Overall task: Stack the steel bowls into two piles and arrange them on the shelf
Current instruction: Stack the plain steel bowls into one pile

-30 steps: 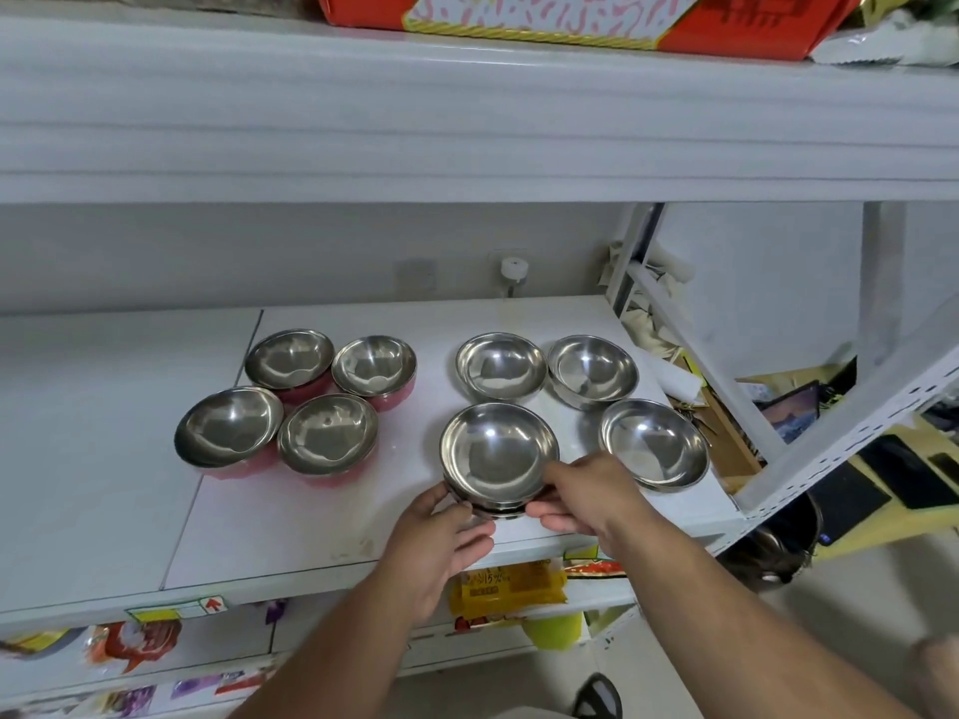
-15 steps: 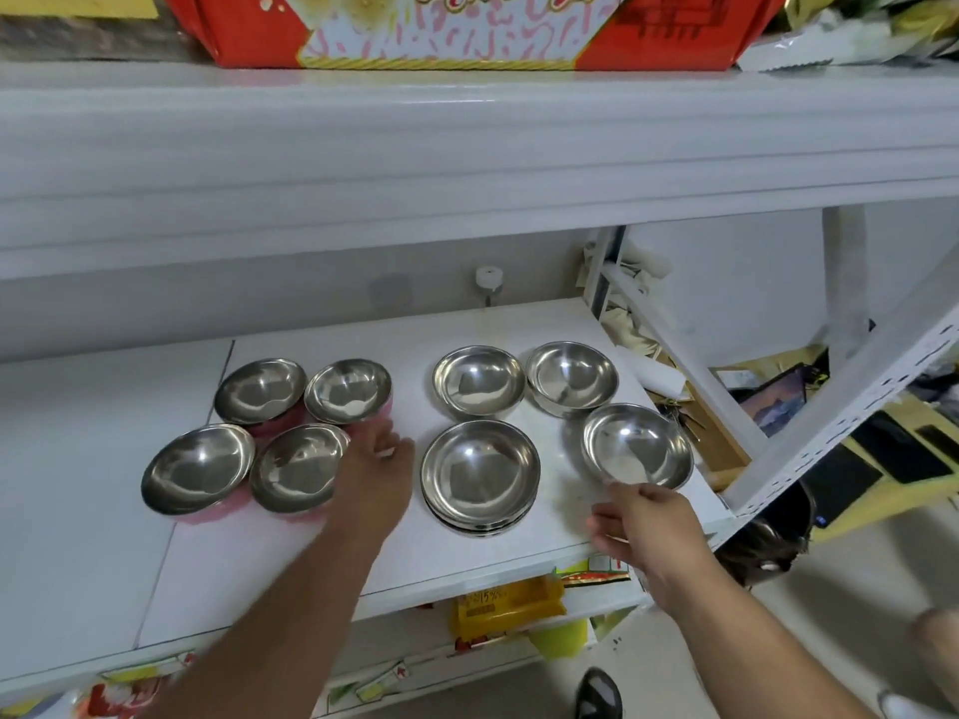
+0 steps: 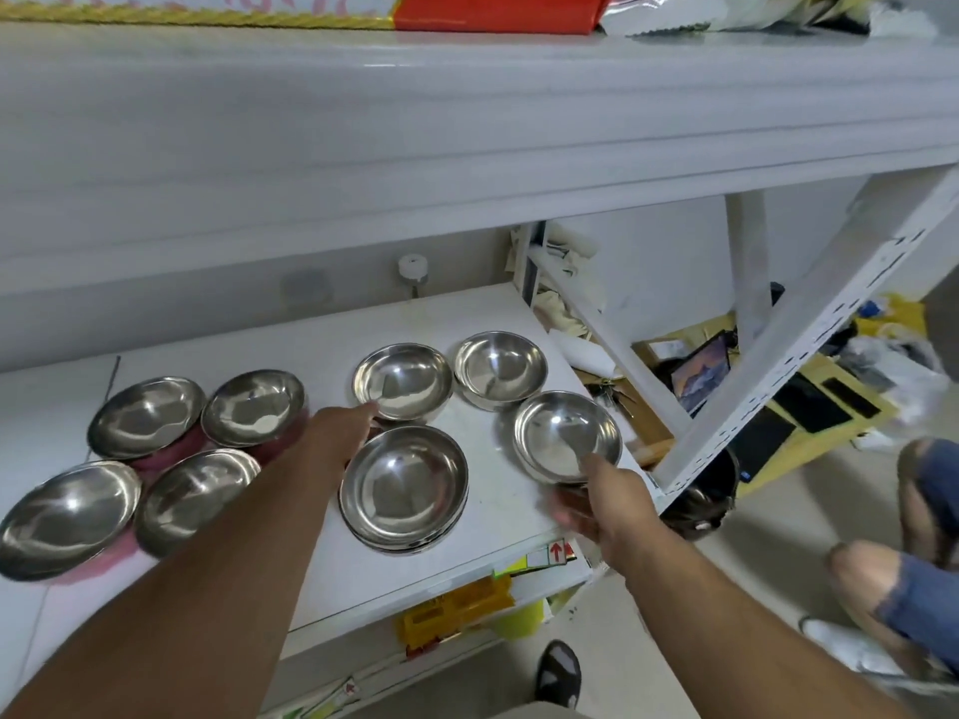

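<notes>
Lifting goes best level: right hand (image 3: 597, 503) pinching the near-right bowl (image 3: 568, 435); left hand (image 3: 345, 430), grip unclear, touching the back bowl (image 3: 402, 381).

A single head-worn wide-angle view looks forward and steeply down onto the white shelf (image 3: 482, 516) from close range, tilted so the shelf edge rises toward 2 o'clock. Both forearms enter from 6 o'clock. The upper shelf board (image 3: 467, 147) fills the frame toward 12 o'clock; the floor (image 3: 768, 573) shows at 4 o'clock. No second view shares the scene.
</notes>
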